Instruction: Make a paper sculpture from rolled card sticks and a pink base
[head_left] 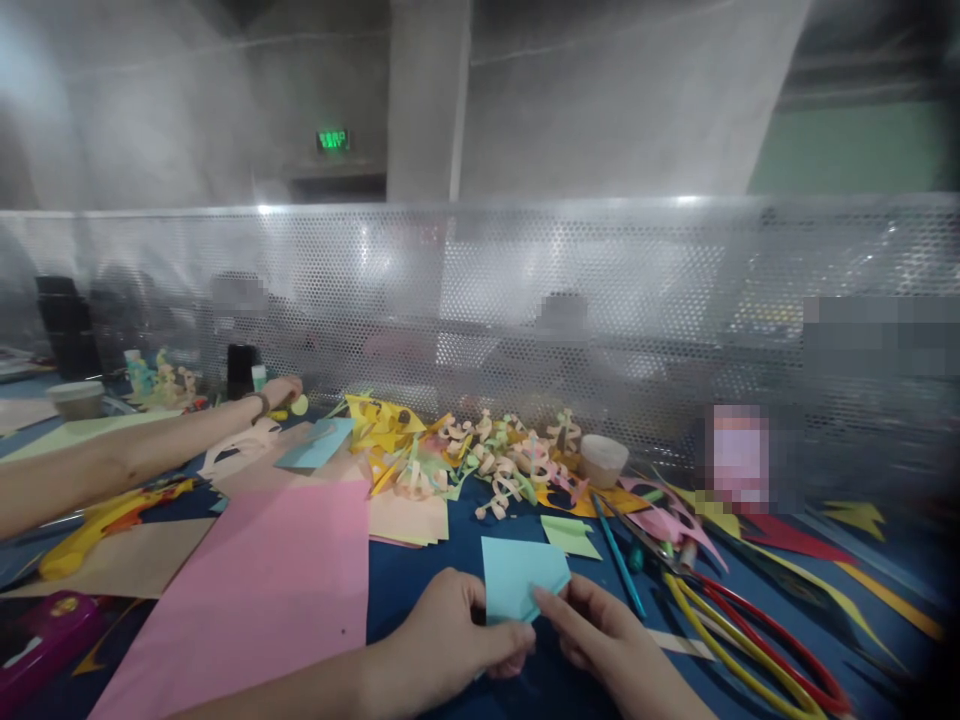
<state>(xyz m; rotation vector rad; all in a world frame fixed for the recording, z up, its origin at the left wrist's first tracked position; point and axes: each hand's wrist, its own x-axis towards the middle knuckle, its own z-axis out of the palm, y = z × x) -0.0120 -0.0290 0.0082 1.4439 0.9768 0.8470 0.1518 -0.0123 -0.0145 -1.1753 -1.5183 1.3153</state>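
Observation:
A small light-blue sheet of paper (517,575) is held up over the dark blue tabletop between my two hands. My left hand (457,630) grips its lower left edge, the thumb lying across the front. The lower right corner is pinched by the thumb and fingers of my right hand (592,625), where the edge looks folded over. Right of the hands lie scissors (720,620) with yellow and red handles. A blue pencil (619,555) and a folded light-green paper piece (571,537) are just beyond the blue paper.
Large pink paper (277,590) spreads at left. A co-worker's arm (150,455) reaches in from the left. Behind are curled paper pieces (510,450), yellow scraps (382,430) and a pale cup (604,460). A perforated metal screen (487,300) stands along the back.

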